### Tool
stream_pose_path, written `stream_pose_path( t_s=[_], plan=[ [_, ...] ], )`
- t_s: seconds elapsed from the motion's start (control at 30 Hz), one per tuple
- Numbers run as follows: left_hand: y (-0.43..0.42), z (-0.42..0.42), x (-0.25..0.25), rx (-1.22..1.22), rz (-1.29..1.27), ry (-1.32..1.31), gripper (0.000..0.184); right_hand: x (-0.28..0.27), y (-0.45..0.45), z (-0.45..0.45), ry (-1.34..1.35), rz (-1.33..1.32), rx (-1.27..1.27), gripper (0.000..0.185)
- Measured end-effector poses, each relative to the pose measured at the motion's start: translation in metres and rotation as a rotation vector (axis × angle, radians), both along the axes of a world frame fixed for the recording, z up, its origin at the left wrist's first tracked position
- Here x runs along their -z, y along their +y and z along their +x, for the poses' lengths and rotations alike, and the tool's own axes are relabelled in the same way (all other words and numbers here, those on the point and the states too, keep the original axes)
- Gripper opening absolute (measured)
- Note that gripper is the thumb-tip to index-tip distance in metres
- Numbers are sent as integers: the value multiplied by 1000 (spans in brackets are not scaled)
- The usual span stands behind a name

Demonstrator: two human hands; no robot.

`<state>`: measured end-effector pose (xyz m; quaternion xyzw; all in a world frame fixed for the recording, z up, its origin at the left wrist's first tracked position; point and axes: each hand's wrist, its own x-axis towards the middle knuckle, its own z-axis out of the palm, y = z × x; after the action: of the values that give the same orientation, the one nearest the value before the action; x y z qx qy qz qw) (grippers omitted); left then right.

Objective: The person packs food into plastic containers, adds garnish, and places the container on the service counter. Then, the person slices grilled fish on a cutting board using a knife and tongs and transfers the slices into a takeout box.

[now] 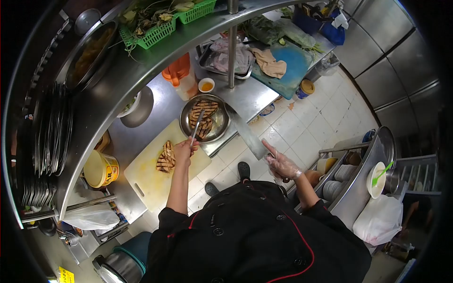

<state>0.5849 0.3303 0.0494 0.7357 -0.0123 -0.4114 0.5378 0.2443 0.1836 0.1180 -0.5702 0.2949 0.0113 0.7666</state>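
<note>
At the counter's front edge, a knife in our right hand and a utensil over the pan

Along the front edge of the steel counter (158, 89), our pale cutting board (141, 162) lies with its handle slot near the left corner. One grilled piece (166, 158) rests on it, toward the middle, with bare board on its left side and between it and the front edge.

Just beyond the board's right end, close to the same counter edge, sits the round metal pan (219, 130). Inside it the grilled meat (204, 109) lies toward the left wall, leaving some of the pan's right side uncovered.

Our left hand (183, 152) is closed around a slim metal utensil (197, 125), which reaches over the pan's near rim to the meat. Our right hand (283, 166), in a clear glove, grips a broad knife (247, 134), forefinger extended along the blade. We have the blade out past the counter edge, above the tiled floor (292, 123), its far end at the pan's right rim; we cannot tell whether they touch.

Behind the pan, a small bowl of orange liquid (206, 85) and an orange-lidded container (181, 78) stand close together, so room is tight on that side. Toward the counter's left end, a yellow tub (101, 169) stands well apart from the pan.
</note>
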Motion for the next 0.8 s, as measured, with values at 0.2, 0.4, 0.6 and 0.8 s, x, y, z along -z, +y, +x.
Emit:
stream_pose_path(
  t_s=[0.2, 0.4, 0.6, 0.8],
  plan=[
    [10, 13, -9, -65, -91, 267, 28, -10, 2, -18, 75, 47, -55, 61],
    [20, 5, -33, -41, -156, 301, 27, -14, 7, -14, 126, 69, -125, 64],
    [63, -11, -54, -64, -222, 250, 27, -12, 13, 17, 211, 41, -220, 61],
    [153, -33, -59, -164, -227, 164, 28, -1, 24, 55, 95, 53, -306, 58]
  ],
)
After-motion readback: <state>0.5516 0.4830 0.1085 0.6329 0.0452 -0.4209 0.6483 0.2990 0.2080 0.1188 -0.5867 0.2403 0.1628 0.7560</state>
